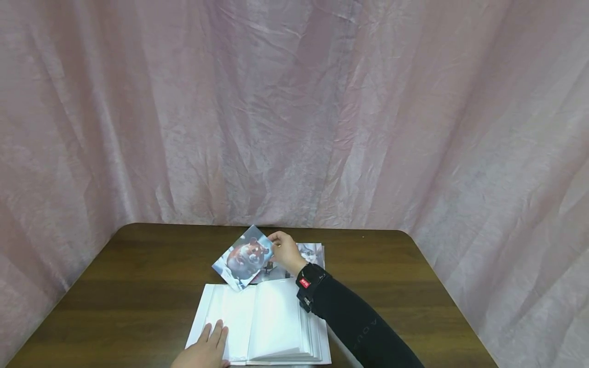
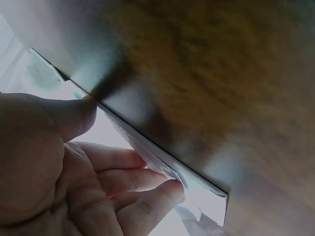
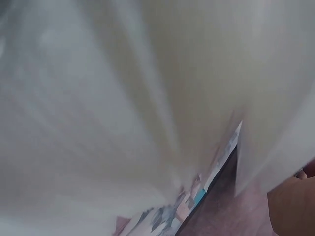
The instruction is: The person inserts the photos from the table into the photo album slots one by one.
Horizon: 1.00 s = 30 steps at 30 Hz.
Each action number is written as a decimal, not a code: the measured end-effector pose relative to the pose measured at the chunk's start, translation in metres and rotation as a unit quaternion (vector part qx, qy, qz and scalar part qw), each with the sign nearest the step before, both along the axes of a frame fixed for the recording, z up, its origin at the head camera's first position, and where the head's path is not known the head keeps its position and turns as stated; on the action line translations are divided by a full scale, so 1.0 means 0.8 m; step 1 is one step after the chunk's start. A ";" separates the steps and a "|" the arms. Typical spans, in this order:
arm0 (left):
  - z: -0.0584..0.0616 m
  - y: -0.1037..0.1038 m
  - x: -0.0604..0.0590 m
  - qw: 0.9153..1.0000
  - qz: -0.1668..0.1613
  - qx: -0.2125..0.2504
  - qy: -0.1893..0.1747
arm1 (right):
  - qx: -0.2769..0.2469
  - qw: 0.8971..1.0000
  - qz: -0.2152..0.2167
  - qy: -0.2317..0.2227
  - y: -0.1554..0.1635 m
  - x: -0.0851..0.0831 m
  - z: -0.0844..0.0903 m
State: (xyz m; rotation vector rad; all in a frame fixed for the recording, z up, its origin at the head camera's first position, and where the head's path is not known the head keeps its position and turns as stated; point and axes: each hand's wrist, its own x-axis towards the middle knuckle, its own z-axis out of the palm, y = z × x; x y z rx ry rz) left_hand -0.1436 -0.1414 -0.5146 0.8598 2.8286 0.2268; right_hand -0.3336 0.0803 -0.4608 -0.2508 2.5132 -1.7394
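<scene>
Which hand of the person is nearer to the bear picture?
Right. The right hand holds the bear picture at its corner; the left hand rests farther away, on the open album.

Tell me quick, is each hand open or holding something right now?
Left hand: open, resting on the album.
Right hand: closed, holding the tilted picture.

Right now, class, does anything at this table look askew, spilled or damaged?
The animal picture looks askew: pinched by the right hand, it is turned cornerwise to the open album, probably just from handling. Nothing visible looks spilled or damaged.
</scene>
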 end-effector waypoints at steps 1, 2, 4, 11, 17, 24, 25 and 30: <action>0.000 0.000 0.000 1.000 -0.001 0.000 -0.001 | 0.005 1.000 0.001 0.000 0.001 0.000 -0.001; 0.000 0.000 -0.001 1.000 -0.003 -0.001 0.000 | 0.012 1.000 0.001 0.000 0.002 -0.001 -0.001; 0.000 -0.001 -0.001 1.000 -0.011 -0.005 0.007 | 0.025 1.000 0.002 0.002 0.004 -0.003 -0.003; 0.000 0.001 -0.002 1.000 -0.004 -0.009 -0.001 | 0.060 0.998 -0.002 0.011 0.011 -0.009 -0.006; 0.002 0.003 -0.001 0.999 0.031 -0.001 -0.021 | 0.104 0.994 0.003 0.022 0.012 -0.012 -0.001; -0.002 0.000 0.000 1.000 -0.002 0.011 0.022 | 0.175 0.983 0.023 0.055 0.004 -0.013 0.002; -0.003 -0.001 -0.001 1.000 -0.006 0.010 0.027 | 0.185 0.981 0.027 0.060 0.001 -0.013 0.003; -0.008 -0.002 0.000 0.998 -0.023 0.006 0.051 | 0.209 0.974 0.059 0.058 -0.009 -0.012 0.004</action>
